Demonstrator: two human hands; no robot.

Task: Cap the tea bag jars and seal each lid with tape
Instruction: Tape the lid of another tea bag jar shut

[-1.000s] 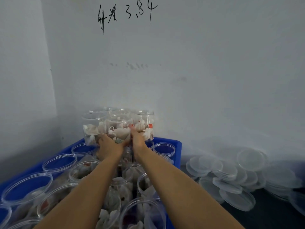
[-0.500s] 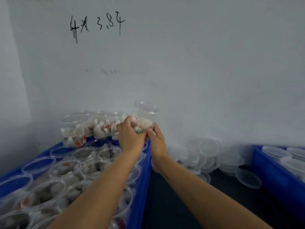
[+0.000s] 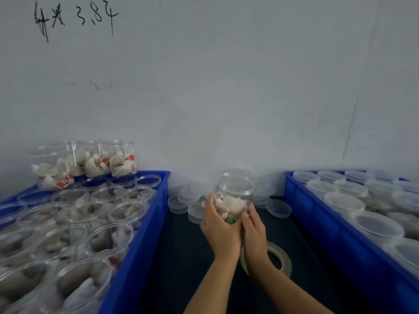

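Jar [image 3: 234, 196] of tea bags, clear plastic and uncapped, is being held upright at the centre of the frame, between two blue crates, with both hands wrapping its lower half: the left hand [image 3: 221, 230] is curling round the left wall and the right hand [image 3: 253, 232] is cupping the right wall, fingers bent against the plastic. Behind it, against the wall, loose lids [image 3: 278, 207] are lying in a heap. A tape roll [image 3: 280, 257] is resting flat on the dark surface just below the right wrist. In the left crate [image 3: 145, 225], open jars are standing in rows, a few more stacked on top at the back; in the right crate [image 3: 322, 227], jars appear to be wearing lids already. Judging by the thin walls and the few paper bags inside, the jar is looking light and a little springy, likely to flex if squeezed hard and smooth enough to slip. The steadiest hold is probably one hand low round the body, leaving the rim free for a lid. A lid is best taken by its edge. Neither lid nor tape is on this jar yet.
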